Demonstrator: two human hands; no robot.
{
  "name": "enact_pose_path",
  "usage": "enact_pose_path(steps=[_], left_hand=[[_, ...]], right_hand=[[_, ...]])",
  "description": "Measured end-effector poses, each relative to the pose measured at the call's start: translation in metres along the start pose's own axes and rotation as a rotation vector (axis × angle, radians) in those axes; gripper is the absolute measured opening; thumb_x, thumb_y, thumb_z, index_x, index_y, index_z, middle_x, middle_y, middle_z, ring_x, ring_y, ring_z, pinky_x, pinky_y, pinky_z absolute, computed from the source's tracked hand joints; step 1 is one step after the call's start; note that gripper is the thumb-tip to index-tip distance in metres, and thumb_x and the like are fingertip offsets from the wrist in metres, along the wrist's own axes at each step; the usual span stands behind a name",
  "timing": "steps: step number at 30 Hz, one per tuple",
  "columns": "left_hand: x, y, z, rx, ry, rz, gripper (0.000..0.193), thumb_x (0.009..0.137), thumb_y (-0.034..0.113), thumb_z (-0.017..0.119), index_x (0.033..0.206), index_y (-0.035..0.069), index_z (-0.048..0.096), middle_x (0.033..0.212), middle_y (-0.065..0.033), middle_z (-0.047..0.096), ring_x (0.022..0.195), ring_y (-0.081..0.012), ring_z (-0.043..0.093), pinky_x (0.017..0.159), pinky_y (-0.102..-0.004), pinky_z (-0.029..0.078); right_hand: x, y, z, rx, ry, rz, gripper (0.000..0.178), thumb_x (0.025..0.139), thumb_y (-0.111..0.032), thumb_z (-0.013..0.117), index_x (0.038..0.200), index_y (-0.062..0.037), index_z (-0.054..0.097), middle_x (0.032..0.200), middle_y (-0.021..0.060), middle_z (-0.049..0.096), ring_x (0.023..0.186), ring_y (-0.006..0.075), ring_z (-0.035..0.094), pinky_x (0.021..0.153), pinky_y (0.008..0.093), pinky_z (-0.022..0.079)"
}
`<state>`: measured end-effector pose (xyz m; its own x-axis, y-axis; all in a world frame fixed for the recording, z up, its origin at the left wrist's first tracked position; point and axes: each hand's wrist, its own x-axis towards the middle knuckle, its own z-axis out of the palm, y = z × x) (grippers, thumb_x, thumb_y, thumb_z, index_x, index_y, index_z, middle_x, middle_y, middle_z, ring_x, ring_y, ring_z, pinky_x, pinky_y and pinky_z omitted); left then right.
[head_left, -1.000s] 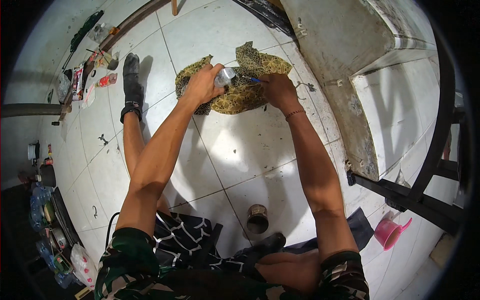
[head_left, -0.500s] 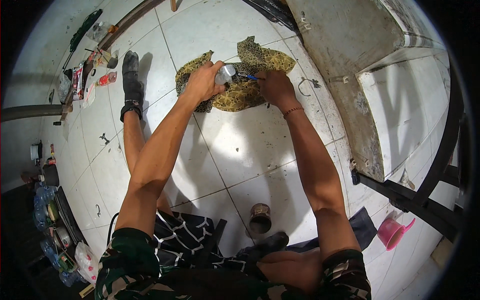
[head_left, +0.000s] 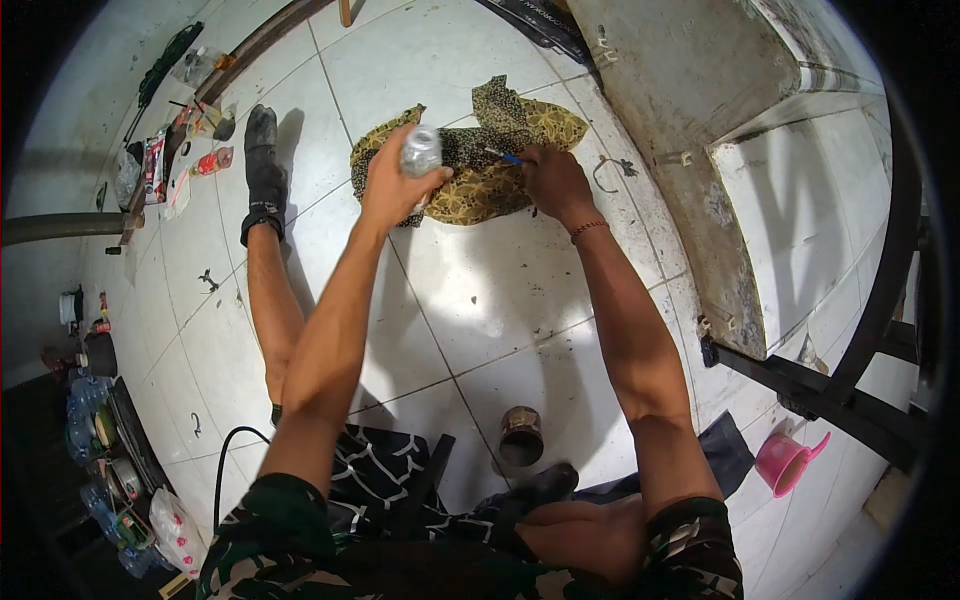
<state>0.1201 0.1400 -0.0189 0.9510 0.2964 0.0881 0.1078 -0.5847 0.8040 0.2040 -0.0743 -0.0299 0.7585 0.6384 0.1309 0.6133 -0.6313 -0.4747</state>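
Observation:
Upright in my left hand (head_left: 390, 190) is a clear plastic bottle (head_left: 422, 152), its fingers wrapped round the side. My right hand (head_left: 556, 182) pinches a slim blue-handled tool (head_left: 511, 158) with a thin, lighter tip pointing left; its exact kind is too small to make out. Both hands are over a yellow and black patterned cloth (head_left: 480, 196), spread unevenly on the white floor tiles. The tool's tip is over the cloth's dark dotted part, apart from the bottle. Whether it touches the cloth, I cannot tell.
A rusty tin can (head_left: 521, 436) stands near my body. At the right are a pink dipper (head_left: 783, 464), a black metal frame (head_left: 810, 395) and a worn white block (head_left: 790, 230). Hooked metal pieces (head_left: 612, 174) lie beside the cloth. Bottles and bags (head_left: 180, 520) crowd the left.
My left hand has moved a little left with the bottle, which now stands more upright. The tool's tip has come away from the bottle's mouth and is over the cloth.

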Motion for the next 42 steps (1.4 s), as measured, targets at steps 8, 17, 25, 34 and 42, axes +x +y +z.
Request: enact_pose_path(steps=[8, 17, 25, 34, 42], left_hand=[[-0.078, -0.01, 0.05, -0.492, 0.269, -0.056, 0.062, 0.063, 0.009, 0.079, 0.115, 0.006, 0.043, 0.107, -0.0088, 0.055, 0.1, -0.0186, 0.053, 0.086, -0.0317, 0.044], [-0.105, 0.005, 0.07, -0.3, 0.183, -0.009, 0.084, 0.053, 0.008, 0.085, 0.122, 0.005, 0.037, 0.125, -0.0148, 0.049, 0.114, -0.0256, 0.049, 0.095, -0.0337, 0.041], [-0.122, -0.032, 0.009, -0.274, 0.035, -0.066, 0.086, 0.053, 0.004, 0.081, 0.13, 0.012, 0.043, 0.137, -0.0067, 0.038, 0.123, -0.0223, 0.039, 0.099, -0.0393, 0.034], [0.071, -0.123, -0.061, 0.378, 0.186, 0.059, 0.027, 0.081, 0.02, 0.059, 0.103, 0.004, 0.062, 0.105, -0.0166, 0.06, 0.101, -0.0293, 0.057, 0.086, -0.0357, 0.044], [0.113, -0.11, -0.008, 0.699, -0.244, -0.252, 0.038, 0.074, 0.033, 0.065, 0.098, 0.004, 0.063, 0.098, -0.0185, 0.062, 0.096, -0.033, 0.058, 0.083, -0.038, 0.046]], right_hand=[[-0.011, 0.013, 0.038, 0.094, 0.104, 0.07, 0.012, 0.081, -0.013, 0.051, 0.088, -0.0069, 0.059, 0.091, 0.0155, 0.061, 0.084, 0.034, 0.059, 0.073, 0.0432, 0.047], [-0.014, 0.029, 0.041, 0.062, 0.252, 0.004, 0.015, 0.075, -0.023, 0.062, 0.086, -0.0128, 0.061, 0.086, 0.0061, 0.061, 0.084, 0.0276, 0.059, 0.069, 0.0381, 0.049], [-0.017, 0.019, 0.007, 0.504, 0.15, 0.322, 0.021, 0.078, -0.011, 0.057, 0.097, -0.0044, 0.063, 0.088, 0.0138, 0.064, 0.081, 0.0267, 0.063, 0.073, 0.0344, 0.049], [-0.028, 0.036, 0.016, 0.254, 0.138, 0.265, 0.017, 0.078, -0.009, 0.058, 0.093, -0.005, 0.065, 0.088, 0.0129, 0.064, 0.076, 0.0242, 0.063, 0.071, 0.0336, 0.049], [-0.012, 0.027, 0.026, 0.258, 0.132, 0.22, 0.017, 0.076, -0.006, 0.058, 0.092, -0.0047, 0.065, 0.084, 0.0127, 0.063, 0.072, 0.0236, 0.062, 0.069, 0.0329, 0.049]])
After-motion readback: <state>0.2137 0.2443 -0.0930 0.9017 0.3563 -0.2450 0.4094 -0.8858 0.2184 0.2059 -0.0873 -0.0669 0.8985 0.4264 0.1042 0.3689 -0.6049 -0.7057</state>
